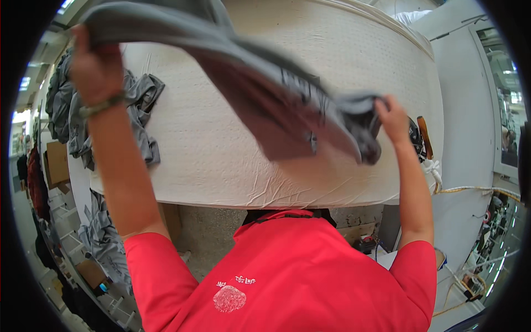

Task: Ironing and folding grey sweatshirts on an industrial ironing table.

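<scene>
A grey garment (271,105) with dark print hangs stretched between my hands above a cloth-covered table (354,50). Motion blurs it, so its exact kind cannot be made out. My left hand (98,69), raised at the far left with a band on the wrist, is closed on one end of the cloth. At the right, my right hand (394,119) pinches the other, bunched end. The garment's middle sags diagonally, and its lower edge hangs over the table's pale cover.
Crumpled grey garments (141,108) lie heaped on the table's left side. An iron with a brown handle (425,137) sits at the right edge, beside a pale hose (470,189). More grey cloth (105,238) hangs at lower left, near a cardboard box (57,163).
</scene>
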Tool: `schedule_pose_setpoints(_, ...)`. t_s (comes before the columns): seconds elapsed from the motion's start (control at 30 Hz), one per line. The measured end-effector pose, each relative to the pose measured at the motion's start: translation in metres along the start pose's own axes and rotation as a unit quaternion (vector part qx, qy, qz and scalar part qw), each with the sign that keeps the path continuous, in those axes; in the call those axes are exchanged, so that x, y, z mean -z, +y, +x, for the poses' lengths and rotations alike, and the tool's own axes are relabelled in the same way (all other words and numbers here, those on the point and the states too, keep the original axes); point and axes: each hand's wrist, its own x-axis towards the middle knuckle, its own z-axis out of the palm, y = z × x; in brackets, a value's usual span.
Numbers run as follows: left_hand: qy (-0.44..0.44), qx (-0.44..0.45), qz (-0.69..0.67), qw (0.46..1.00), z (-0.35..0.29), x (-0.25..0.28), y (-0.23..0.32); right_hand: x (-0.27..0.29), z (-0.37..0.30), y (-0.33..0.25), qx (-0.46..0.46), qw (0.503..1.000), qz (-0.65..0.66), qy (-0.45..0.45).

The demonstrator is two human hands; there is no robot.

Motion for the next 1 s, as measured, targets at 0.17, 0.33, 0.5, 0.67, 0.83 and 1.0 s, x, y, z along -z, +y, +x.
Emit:
schedule_pose_setpoints(0.17,0.095,-0.153,0.142,0.973,-0.03,0.086,0.115,0.128,0.024,0.0,-0.029,0.958,0.16,0.237)
schedule_pose_setpoints(0.33,0.396,-0.131,0.094,0.904,-0.222,0.131,0.048,0.155,-0.069,0.019,-0.109,0.967,0.14,0.182)
schedule_pose_setpoints(0.5,0.694,0.19,0.083,0.689,-0.376,0.083,-0.113,0.061,-0.145,0.014,-0.124,0.984,-0.113,-0.066)
schedule_pose_setpoints(0.67,0.384,0.507,0.153,0.756,-0.321,-0.041,-0.162,0.085,-0.142,-0.207,0.19,0.94,0.273,-0.076)
schedule_pose_setpoints(0.83,0.35,0.549,0.3,0.697,-0.294,-0.005,-0.204,0.136,-0.151,-0.302,0.427,0.783,0.383,-0.24)
schedule_pose_setpoints(1.0,0.288,0.582,0.362,0.668,-0.304,0.012,-0.203,0.183,-0.152,-0.311,0.341,0.843,0.343,-0.236)
